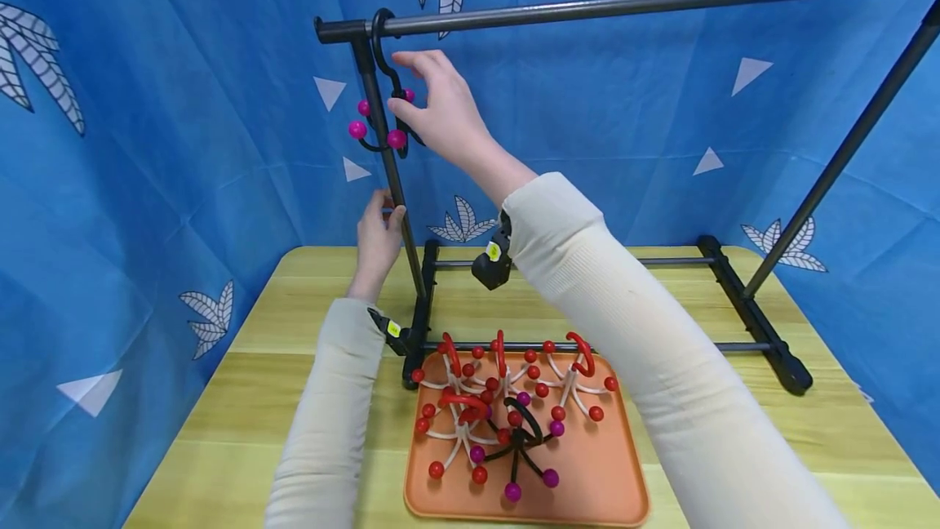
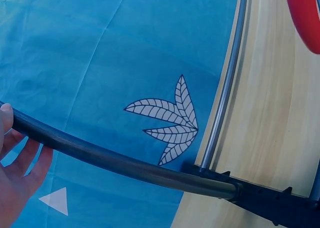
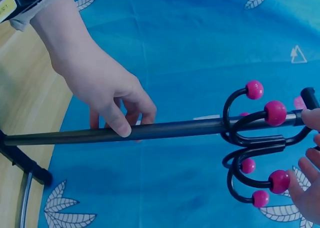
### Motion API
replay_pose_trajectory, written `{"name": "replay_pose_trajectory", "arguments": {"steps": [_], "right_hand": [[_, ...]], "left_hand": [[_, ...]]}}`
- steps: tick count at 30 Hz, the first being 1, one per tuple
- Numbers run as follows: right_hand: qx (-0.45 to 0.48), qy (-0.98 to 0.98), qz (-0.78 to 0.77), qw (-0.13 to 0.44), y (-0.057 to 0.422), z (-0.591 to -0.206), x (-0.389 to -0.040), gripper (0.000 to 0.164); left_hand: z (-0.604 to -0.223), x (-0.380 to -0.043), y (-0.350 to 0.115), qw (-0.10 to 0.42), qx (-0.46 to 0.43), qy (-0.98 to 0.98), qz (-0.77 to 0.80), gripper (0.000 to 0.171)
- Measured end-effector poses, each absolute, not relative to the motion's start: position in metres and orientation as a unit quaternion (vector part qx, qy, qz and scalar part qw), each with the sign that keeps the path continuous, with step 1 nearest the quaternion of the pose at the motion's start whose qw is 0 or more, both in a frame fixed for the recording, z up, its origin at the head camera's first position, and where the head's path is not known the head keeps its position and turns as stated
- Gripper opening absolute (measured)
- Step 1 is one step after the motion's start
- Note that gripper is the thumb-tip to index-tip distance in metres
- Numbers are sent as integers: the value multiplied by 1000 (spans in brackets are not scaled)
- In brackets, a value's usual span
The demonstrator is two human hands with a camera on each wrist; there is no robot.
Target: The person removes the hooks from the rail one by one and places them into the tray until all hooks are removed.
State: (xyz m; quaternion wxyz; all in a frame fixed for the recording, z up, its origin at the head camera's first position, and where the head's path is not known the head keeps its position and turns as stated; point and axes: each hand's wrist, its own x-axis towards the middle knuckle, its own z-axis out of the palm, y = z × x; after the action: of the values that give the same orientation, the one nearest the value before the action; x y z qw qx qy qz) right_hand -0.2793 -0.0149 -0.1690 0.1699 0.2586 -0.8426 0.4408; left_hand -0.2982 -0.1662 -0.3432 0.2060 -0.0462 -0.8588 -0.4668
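A black multi-arm hook with pink ball tips hangs by its curved top from the left end of the rack's top rail. Beside it is my right hand, thumb and fingers spread apart. At the edge of the right wrist view, the right fingertips are close to a pink ball; contact is unclear. Lower down, my left hand holds the rack's left upright post. The right wrist view shows that hand with its thumb on the near side and fingers behind the post.
An orange tray lies on the wooden table before the rack. It bears several white hooks with red tips and one black hook with purple tips. The rack's black foot stands at right. A blue curtain surrounds the table.
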Motion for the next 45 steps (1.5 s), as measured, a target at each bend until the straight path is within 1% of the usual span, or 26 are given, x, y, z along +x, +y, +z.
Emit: {"name": "replay_pose_trajectory", "arguments": {"steps": [5, 11, 18, 22, 28, 36, 41, 45], "right_hand": [[254, -847, 441, 156, -20, -166, -286, 51], [246, -845, 450, 152, -23, -162, -291, 43], [214, -830, 484, 176, -25, -159, -293, 28], [201, -826, 491, 190, -23, -158, -293, 24], [200, -813, 508, 199, -16, -155, -290, 22], [215, -787, 523, 246, -2, -147, -282, 21], [224, -771, 533, 267, 11, -149, -278, 20], [228, -762, 543, 272, 21, -153, -276, 20]], "left_hand": [[-341, -297, -166, 201, -45, -858, -470, 22], [-342, -298, -167, 209, -53, -857, -469, 24], [-342, -299, -166, 207, -49, -857, -469, 23], [-342, -298, -166, 205, -44, -857, -471, 24], [-343, -298, -166, 205, -43, -861, -464, 25], [-343, -299, -167, 208, -48, -861, -462, 24], [-340, -301, -166, 215, -49, -860, -460, 27], [-339, -301, -165, 214, -52, -860, -461, 28]]}}
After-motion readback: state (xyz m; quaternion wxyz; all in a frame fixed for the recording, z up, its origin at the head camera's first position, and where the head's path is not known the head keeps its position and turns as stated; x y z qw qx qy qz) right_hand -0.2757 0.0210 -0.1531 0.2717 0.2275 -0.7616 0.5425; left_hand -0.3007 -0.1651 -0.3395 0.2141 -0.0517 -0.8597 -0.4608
